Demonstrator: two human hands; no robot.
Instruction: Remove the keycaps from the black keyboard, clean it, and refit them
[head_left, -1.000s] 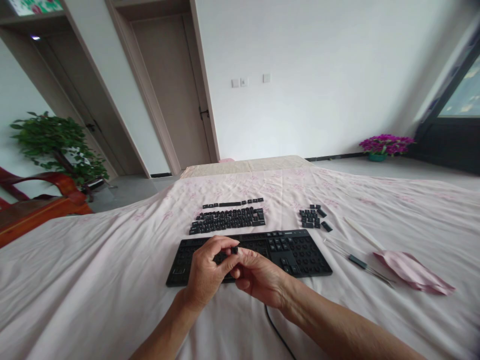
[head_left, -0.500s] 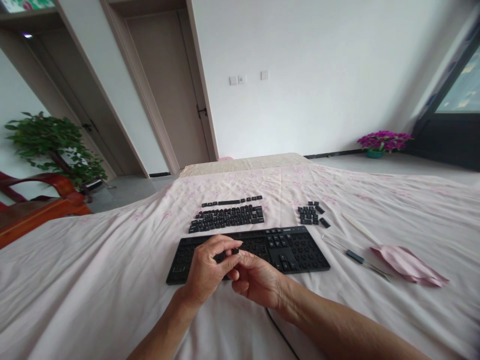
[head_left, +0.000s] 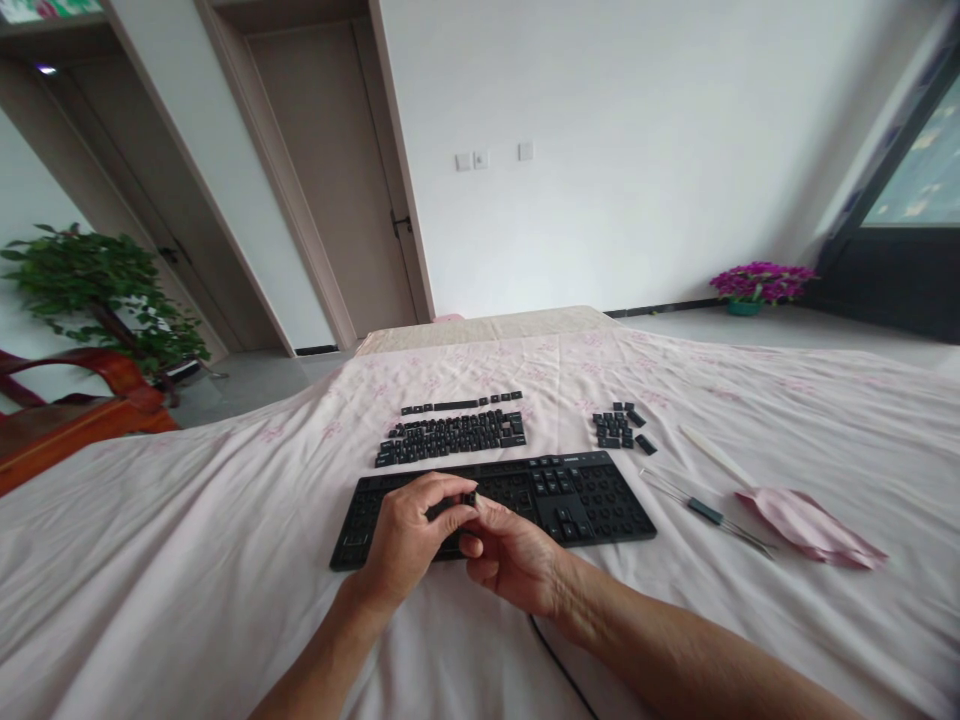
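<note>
Between the thumb and forefinger of my left hand (head_left: 412,530) is a small black keycap (head_left: 470,497). My right hand (head_left: 517,555) meets it from the other side, its fingertips closed against the keycap and its other fingers curled. Both hands are just above a black keyboard (head_left: 600,500), which they partly cover. Most key positions on the keyboard are bare, while navigation and arrow keys remain fitted. Behind it, loose keycaps (head_left: 454,435) lie in rows, with a long space bar (head_left: 455,405) among the farthest row. A smaller group of keycaps (head_left: 615,428) lies to the right.
Right of the keyboard lie a wire tool with a dark handle (head_left: 705,512), a pale stick (head_left: 712,452) and a folded pink cloth (head_left: 810,525). A cable (head_left: 559,660) runs toward me over the creased pink tablecloth (head_left: 225,560). A wooden chair (head_left: 112,400) stands left.
The keycap has turned slightly and moved up a little between my fingertips. Both hands stay nearly in place, and the whole view has shifted slightly.
</note>
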